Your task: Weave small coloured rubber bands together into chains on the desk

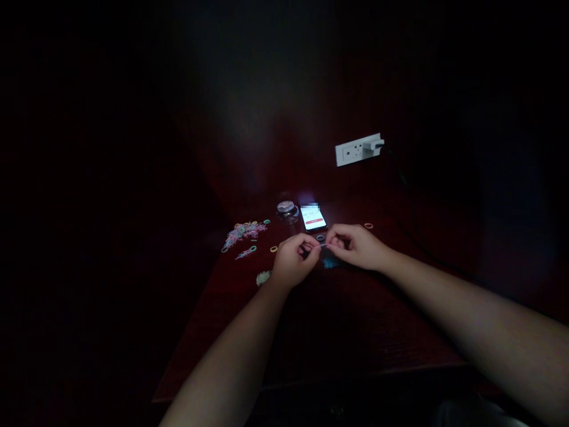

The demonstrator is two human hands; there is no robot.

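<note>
Between my two hands runs a thin pale hair tie (323, 245), pulled into a short line. My left hand (297, 258) pinches its left end with thumb and forefinger. At the other end my right hand (355, 244) grips it the same way, fingers curled. Just beyond the fingertips lies a dark ring-shaped hair tie (320, 238). Under the hands is a small group of blue hair ties (329, 263). Cream-coloured ones (263, 278) lie beside my left wrist, partly hidden by it. A yellow hair tie (273, 249) rests left of my left hand.
A mixed pile of coloured hair ties (244, 232) covers the table's left side. Behind my hands stand a clear lidded jar (288, 212) and a lit phone (313, 218). An orange ring (368, 226) lies right. A wall socket (355, 150) holds a plug with a dark cable.
</note>
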